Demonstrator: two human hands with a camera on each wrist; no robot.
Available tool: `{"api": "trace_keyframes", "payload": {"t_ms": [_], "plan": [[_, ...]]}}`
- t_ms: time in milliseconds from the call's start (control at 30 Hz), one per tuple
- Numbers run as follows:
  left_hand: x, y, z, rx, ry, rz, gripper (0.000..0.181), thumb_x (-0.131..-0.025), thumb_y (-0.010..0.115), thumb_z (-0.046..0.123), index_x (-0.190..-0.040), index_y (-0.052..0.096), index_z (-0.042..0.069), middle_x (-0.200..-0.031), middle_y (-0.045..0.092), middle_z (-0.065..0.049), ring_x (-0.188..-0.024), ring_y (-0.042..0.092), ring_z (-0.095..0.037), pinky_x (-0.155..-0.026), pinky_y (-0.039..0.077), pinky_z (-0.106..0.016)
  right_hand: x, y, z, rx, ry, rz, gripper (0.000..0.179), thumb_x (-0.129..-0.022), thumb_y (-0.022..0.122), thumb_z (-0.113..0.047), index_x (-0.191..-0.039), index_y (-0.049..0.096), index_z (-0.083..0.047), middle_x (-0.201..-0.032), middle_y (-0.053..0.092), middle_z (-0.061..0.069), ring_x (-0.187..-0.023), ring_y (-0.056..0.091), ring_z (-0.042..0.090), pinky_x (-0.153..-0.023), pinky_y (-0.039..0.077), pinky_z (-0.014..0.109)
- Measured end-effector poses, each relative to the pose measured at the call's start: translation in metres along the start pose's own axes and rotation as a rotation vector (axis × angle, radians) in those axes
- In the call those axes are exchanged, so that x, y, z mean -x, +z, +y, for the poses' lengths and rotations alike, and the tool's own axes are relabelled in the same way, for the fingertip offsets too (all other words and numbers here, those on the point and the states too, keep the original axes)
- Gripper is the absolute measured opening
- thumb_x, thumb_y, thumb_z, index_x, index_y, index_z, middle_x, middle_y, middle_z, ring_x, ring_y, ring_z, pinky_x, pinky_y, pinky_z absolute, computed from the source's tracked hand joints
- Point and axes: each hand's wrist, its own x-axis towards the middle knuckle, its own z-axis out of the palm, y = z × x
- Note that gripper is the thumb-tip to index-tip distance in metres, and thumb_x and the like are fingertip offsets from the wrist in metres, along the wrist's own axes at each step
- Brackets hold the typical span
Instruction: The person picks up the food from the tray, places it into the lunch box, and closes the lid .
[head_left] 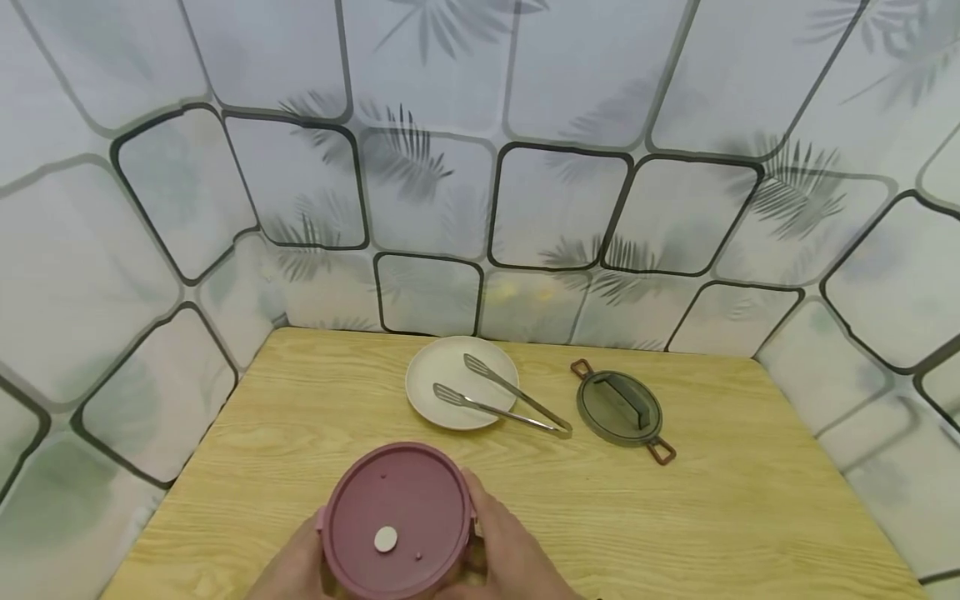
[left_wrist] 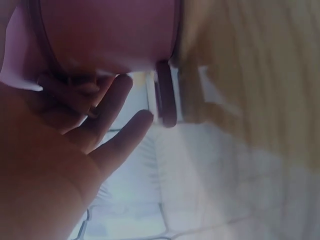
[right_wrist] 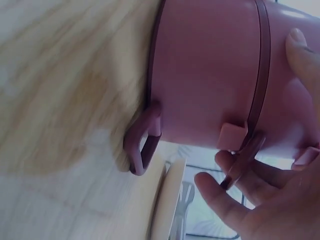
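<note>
A maroon round lunch box (head_left: 408, 500) with a white button on its lid is between both hands near the front of the table. The wrist views show stacked tiers, with loop handles and latches on the sides; the lower loop handle (right_wrist: 134, 145) is close to the tabletop. My left hand (head_left: 294, 560) grips the left side, its fingers (left_wrist: 122, 142) curled beneath the upper handle. On the other side, my right hand (head_left: 513, 546) holds the upper handle (right_wrist: 245, 160), fingers behind it and thumb against the upper wall.
Metal tongs (head_left: 517, 421) lie across a white plate (head_left: 422, 392) behind the lunch box. To the right sits a small dark lidded pan (head_left: 600, 417) with two reddish-brown handles. The wooden table (head_left: 712, 517) is bounded by patterned cloth walls (head_left: 555, 208).
</note>
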Motion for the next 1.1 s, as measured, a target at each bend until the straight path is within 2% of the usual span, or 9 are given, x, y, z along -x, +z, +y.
{"api": "trace_keyframes", "payload": {"t_ms": [133,167,333,400,533,733,900,933,1100], "plan": [[0.000,0.009,0.004,-0.221,-0.079,0.097,0.105,-0.046,0.081,0.064,-0.132,0.036,0.024,-0.118,0.050,0.001,-0.109,0.045,-0.015,-0.095,0.038,-0.049,0.005,-0.007,0.005,-0.066,0.057,-0.025,0.114,-0.064,0.076,-0.054,-0.147,0.004,-0.021,-0.140,0.035,0.007,-0.121,0.039,0.020,-0.095,0.041,0.042],[-0.001,0.012,0.005,-0.237,-0.082,0.109,0.107,-0.045,0.080,0.065,-0.132,0.036,0.022,-0.119,0.049,0.000,-0.109,0.045,-0.015,-0.096,0.038,-0.049,0.006,-0.009,0.007,-0.134,0.068,-0.035,0.113,-0.065,0.077,-0.050,-0.147,0.005,-0.022,-0.141,0.033,0.008,-0.121,0.040,0.020,-0.095,0.041,0.042],[-0.009,0.031,0.009,-0.201,-0.071,0.115,0.111,-0.045,0.080,0.066,-0.135,0.032,0.023,-0.124,0.045,-0.002,-0.114,0.041,-0.017,-0.098,0.035,-0.051,0.014,-0.018,0.018,-0.124,-0.007,-0.025,0.093,-0.067,0.079,-0.044,-0.141,0.026,-0.025,-0.132,0.043,-0.001,-0.115,0.045,0.016,-0.096,0.041,0.037],[-0.014,0.039,0.010,-0.196,-0.022,0.129,0.109,-0.044,0.079,0.067,-0.134,0.033,0.027,-0.122,0.046,0.001,-0.113,0.042,-0.015,-0.097,0.036,-0.050,0.017,-0.023,0.024,0.018,-0.061,0.012,0.089,-0.066,0.077,-0.051,-0.138,0.032,-0.025,-0.127,0.047,-0.005,-0.114,0.045,0.015,-0.095,0.041,0.039],[-0.023,0.052,0.010,-0.226,0.120,0.173,0.105,-0.043,0.079,0.068,-0.132,0.035,0.032,-0.117,0.049,0.006,-0.107,0.046,-0.012,-0.091,0.042,-0.046,0.025,-0.033,0.035,0.092,-0.089,0.041,0.094,-0.065,0.076,-0.052,-0.141,0.029,-0.023,-0.129,0.045,-0.005,-0.114,0.044,0.015,-0.093,0.043,0.040],[-0.032,0.059,0.012,-0.222,0.162,0.137,0.101,-0.048,0.078,0.067,-0.132,0.033,0.036,-0.121,0.047,0.006,-0.111,0.043,-0.013,-0.092,0.042,-0.046,0.031,-0.046,0.045,0.017,-0.084,0.020,0.090,-0.068,0.077,-0.044,-0.140,0.030,-0.019,-0.129,0.046,-0.002,-0.114,0.045,0.018,-0.093,0.043,0.037],[-0.035,0.045,0.003,-0.117,0.381,0.035,0.084,-0.066,0.077,0.036,-0.137,0.035,0.019,-0.122,0.045,-0.005,-0.106,0.048,-0.015,-0.085,0.048,-0.035,0.038,-0.056,0.054,-0.016,-0.081,-0.002,0.063,-0.081,0.067,-0.028,-0.136,0.037,-0.020,-0.125,0.050,-0.002,-0.112,0.048,0.017,-0.090,0.046,0.036],[-0.035,0.042,0.000,-0.142,0.441,0.040,0.080,-0.068,0.076,0.029,-0.137,0.036,0.015,-0.121,0.046,-0.006,-0.105,0.049,-0.015,-0.082,0.049,-0.033,0.040,-0.057,0.056,-0.024,-0.083,-0.003,0.057,-0.083,0.065,-0.023,-0.134,0.039,-0.021,-0.122,0.051,-0.003,-0.110,0.049,0.016,-0.088,0.047,0.035],[-0.035,0.033,-0.003,-0.310,0.558,0.103,0.069,-0.073,0.070,-0.001,-0.133,0.041,0.014,-0.117,0.049,-0.002,-0.100,0.049,-0.011,-0.078,0.050,-0.027,0.043,-0.055,0.063,-0.054,-0.115,0.023,0.044,-0.088,0.060,-0.013,-0.128,0.044,-0.020,-0.112,0.055,-0.004,-0.099,0.053,0.013,-0.077,0.051,0.033]]}}
